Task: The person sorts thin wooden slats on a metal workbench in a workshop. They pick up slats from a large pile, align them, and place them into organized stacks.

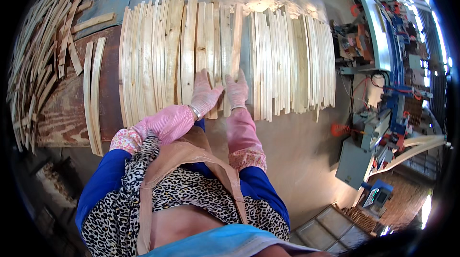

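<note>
Pale wooden strips lie side by side in two broad groups, a left group (146,60) and a right group (287,65), with a narrow gap between them. My left hand (205,95), in a pinkish knit glove, rests flat on the near part of the left group, its thumb held apart from the fingers. Just right of it, my gloved right hand (236,91) has thumb and fingers on either side of the near end of a single wooden strip (236,36). That strip lies at the left group's right edge, slightly tilted. My palms are hidden from above.
At the far left is a tangled heap of thin wooden offcuts (40,55). Two separate strips (93,94) lie on a reddish-brown board (72,108) beside the left group. Machinery with a grey box (354,161) and cables stands on the right.
</note>
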`<state>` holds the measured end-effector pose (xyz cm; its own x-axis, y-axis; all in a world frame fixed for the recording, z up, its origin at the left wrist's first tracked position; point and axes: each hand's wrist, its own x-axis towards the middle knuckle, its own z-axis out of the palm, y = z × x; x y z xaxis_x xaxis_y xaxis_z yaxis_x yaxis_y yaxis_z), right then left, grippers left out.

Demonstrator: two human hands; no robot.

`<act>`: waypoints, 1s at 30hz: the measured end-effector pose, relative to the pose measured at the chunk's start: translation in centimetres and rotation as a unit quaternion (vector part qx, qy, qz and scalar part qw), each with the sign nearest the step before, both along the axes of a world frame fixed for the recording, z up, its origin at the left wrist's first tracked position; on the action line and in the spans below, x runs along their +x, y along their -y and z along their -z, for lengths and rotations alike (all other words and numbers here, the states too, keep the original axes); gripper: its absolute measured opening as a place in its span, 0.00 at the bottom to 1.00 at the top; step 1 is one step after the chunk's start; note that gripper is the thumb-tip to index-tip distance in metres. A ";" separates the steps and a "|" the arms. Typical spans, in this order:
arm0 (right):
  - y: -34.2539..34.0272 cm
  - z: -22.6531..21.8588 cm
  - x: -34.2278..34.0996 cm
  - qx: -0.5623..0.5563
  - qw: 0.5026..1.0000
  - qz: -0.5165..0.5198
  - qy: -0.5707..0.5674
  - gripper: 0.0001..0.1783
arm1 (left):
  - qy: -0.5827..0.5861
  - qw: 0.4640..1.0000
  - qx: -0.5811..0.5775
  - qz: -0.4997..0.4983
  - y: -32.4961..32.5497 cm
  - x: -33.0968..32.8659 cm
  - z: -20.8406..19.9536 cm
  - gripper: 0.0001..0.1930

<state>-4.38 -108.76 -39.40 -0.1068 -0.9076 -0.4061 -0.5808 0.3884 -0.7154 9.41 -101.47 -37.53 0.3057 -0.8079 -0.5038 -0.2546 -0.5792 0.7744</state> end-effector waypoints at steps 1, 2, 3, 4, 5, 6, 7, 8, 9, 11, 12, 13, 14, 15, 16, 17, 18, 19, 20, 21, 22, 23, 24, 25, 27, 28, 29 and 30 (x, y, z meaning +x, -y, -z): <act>0.0 -1.0 0.7 0.011 0.999 -0.015 -0.043 0.45 | 0.068 0.998 0.003 -0.008 0.9 -0.8 2.0 0.51; 0.4 -0.6 0.7 0.021 0.998 -0.030 -0.053 0.44 | 0.075 0.997 0.007 -0.022 1.3 -1.2 2.5 0.50; 0.8 -0.2 0.7 0.031 0.996 -0.046 -0.064 0.44 | 0.081 0.996 0.013 -0.037 1.6 -1.3 3.0 0.50; 0.7 0.1 0.5 0.043 0.994 -0.063 -0.075 0.44 | 0.086 0.995 0.022 -0.053 1.2 -1.4 3.2 0.49; 0.6 -0.3 0.5 0.046 0.997 -0.061 -0.024 0.43 | 0.086 0.994 0.003 -0.072 1.0 -1.5 3.4 0.49; 0.4 1.2 0.3 0.038 0.997 -0.063 0.008 0.43 | 0.070 0.994 0.017 -0.080 0.7 -1.4 3.6 0.49; 0.4 3.4 -0.1 0.025 0.997 -0.058 0.042 0.43 | 0.054 0.995 0.025 -0.083 0.8 -1.1 2.5 0.50; 0.8 5.6 -0.4 0.009 0.996 -0.054 0.076 0.42 | 0.040 0.995 0.029 -0.086 1.2 -0.7 1.6 0.50; 1.3 7.4 -0.9 0.014 0.992 -0.034 0.124 0.41 | 0.025 0.995 0.033 -0.094 1.4 -0.7 1.0 0.50; 1.7 8.5 -1.5 0.032 0.976 -0.001 0.215 0.38 | 0.017 0.996 0.032 -0.080 1.5 -0.6 0.3 0.50; 1.9 9.0 -2.0 0.050 0.963 0.007 0.266 0.37 | 0.014 0.997 0.032 -0.071 1.6 -0.4 -0.1 0.50; 2.2 7.6 -1.8 0.073 0.947 0.006 0.314 0.35 | 0.013 0.997 0.038 -0.062 1.5 -0.1 -0.3 0.49; 2.1 6.4 -2.1 0.093 0.929 0.016 0.359 0.33 | 0.048 0.997 0.013 -0.050 1.5 -0.4 0.0 0.49; 2.3 7.7 -2.3 0.076 0.920 0.017 0.384 0.30 | 0.084 0.996 -0.012 -0.036 1.4 -0.7 0.7 0.49; 2.4 6.8 -2.1 0.091 0.920 0.024 0.381 0.30 | 0.117 0.992 -0.033 -0.023 0.9 -1.1 1.4 0.48; 2.5 4.9 -1.5 0.111 0.919 0.026 0.377 0.30 | 0.111 0.993 -0.034 -0.035 0.4 -0.9 2.0 0.48; 2.6 3.8 -1.2 0.125 0.919 0.032 0.374 0.30 | 0.091 0.995 -0.003 -0.042 0.3 -0.9 1.5 0.48; 2.7 4.3 -1.2 0.124 0.901 0.031 0.414 0.30 | 0.073 0.996 0.023 -0.044 0.8 -0.7 0.3 0.48; 2.7 4.8 -1.1 0.111 0.902 0.033 0.415 0.30 | 0.055 0.996 0.049 -0.048 1.2 -0.5 -0.4 0.48; 2.6 5.3 -0.9 0.097 0.903 0.036 0.416 0.30 | 0.062 0.996 0.047 -0.053 1.2 -0.5 0.4 0.48; 2.6 5.9 -0.9 0.082 0.904 0.038 0.418 0.30 | 0.057 0.996 0.046 -0.058 1.2 -0.5 0.5 0.48; 2.6 6.3 -1.3 0.086 0.906 0.036 0.412 0.30 | 0.051 0.996 0.044 -0.063 1.2 -0.5 0.6 0.48; 2.8 6.7 -1.9 0.090 0.908 0.034 0.407 0.30 | 0.045 0.996 0.042 -0.068 1.2 -0.5 0.7 0.48; 3.0 6.6 -2.1 0.096 0.910 0.030 0.401 0.30 | 0.031 0.996 0.047 -0.074 1.2 -0.4 0.4 0.48; 3.2 6.3 -2.5 0.084 0.921 0.022 0.379 0.31 | 0.004 0.995 0.055 -0.087 1.2 -0.2 -0.2 0.48; 3.0 5.4 -2.3 0.080 0.926 0.015 0.368 0.31 | 0.000 0.994 0.066 -0.090 1.2 0.0 -0.4 0.48; 2.9 3.3 -1.6 0.055 0.944 -0.010 0.325 0.37 | -0.004 0.993 0.078 -0.089 1.3 0.3 -0.6 0.48; 2.8 3.9 -1.6 0.050 0.958 -0.033 0.280 0.39 | -0.007 0.992 0.090 -0.089 1.3 0.5 -0.6 0.48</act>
<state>-6.03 -111.60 -43.27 0.2094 -0.8585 -0.4681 -0.1430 0.4467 -0.8832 9.92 -102.73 -36.97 0.4278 -0.6378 -0.6404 -0.1251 -0.7435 0.6569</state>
